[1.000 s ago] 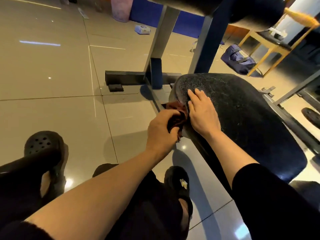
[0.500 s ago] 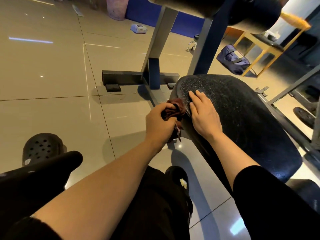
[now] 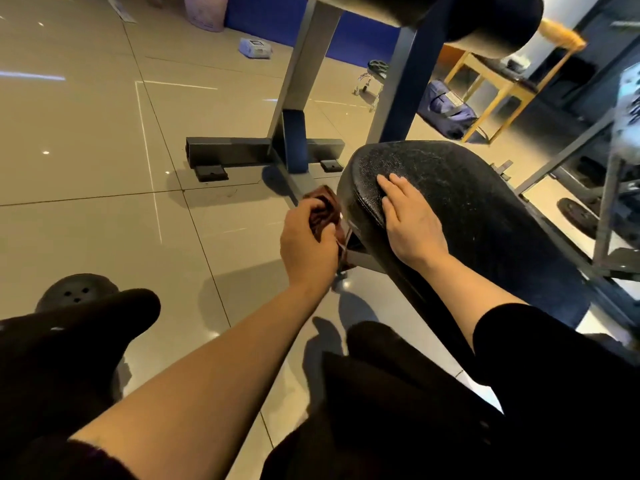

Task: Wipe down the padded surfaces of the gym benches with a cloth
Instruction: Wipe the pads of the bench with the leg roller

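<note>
Maroon cloth [image 3: 323, 213] half-hidden by left hand [image 3: 308, 242]

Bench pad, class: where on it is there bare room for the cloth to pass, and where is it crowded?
Bare: the black pad beyond the right hand, out to its far and right-side edges. Crowded: the near-left end, where the right hand lies flat on top and the left hand grips the dark red cloth against the pad's side, above the frame.

Black padded bench seat [image 3: 485, 209] w/ right hand [image 3: 414, 225] flat on top, over glossy tile floor [image 3: 86, 140].
</note>
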### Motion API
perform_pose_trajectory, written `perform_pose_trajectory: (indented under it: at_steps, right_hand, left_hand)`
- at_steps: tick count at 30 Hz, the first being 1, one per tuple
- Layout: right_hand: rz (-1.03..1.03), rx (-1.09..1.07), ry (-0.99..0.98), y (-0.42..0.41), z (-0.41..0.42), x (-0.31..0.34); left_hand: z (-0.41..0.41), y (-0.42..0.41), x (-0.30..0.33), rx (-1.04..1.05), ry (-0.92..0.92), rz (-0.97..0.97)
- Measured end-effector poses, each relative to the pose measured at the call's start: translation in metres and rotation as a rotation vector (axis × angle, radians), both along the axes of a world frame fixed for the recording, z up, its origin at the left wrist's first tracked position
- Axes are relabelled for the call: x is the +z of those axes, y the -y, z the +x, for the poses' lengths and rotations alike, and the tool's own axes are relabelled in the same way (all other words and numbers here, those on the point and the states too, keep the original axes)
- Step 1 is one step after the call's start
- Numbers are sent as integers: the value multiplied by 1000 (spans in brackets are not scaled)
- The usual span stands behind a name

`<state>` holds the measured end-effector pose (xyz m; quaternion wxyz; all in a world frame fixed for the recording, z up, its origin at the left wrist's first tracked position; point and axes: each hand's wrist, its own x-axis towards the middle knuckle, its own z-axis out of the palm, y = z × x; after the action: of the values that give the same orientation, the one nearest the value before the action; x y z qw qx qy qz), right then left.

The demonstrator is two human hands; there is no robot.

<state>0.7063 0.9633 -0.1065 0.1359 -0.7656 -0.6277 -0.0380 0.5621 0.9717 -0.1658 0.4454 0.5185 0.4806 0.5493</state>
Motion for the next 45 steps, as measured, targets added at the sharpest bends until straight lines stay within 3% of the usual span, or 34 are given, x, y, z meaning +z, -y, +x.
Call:
perform_pose_trajectory:
  at_steps: [7,9,11,13,19,24,30,35,41,45]
  right_hand:
    - [-13,-35,2,-1,-1,0]
    - [-11,-42,-4,0,-3,0]
    - [6,-42,0,1,-3,-1]
    - [13,-49,13,0,-2,-2]
    - [6,-81,3,-1,-3,-2]
    - [10,-76,-1,-2,-5,-1]
    - [8,-90,14,-1,-5,-1]
    - [28,-78,27,-1,-5,-2]
    - [16,-96,40,0,-5,-2]
    - [12,-106,66,0,-4,-3]
  left_hand:
    - [20,27,-12,-218,-90,67]
    - [19,28,-18,-163,-87,-24]
    - [19,11,-11,-9,46,-171]
    - [22,-7,-3,6,171,-256]
    - [27,19,-26,-189,-21,-114]
    - [29,-8,-13,34,74,-131]
    - [24,26,-28,-295,-10,-63]
    - [26,-8,-7,-5,87,-150]
    - [19,31,-33,-354,-35,-87]
    - [20,2,-19,-89,45,-205]
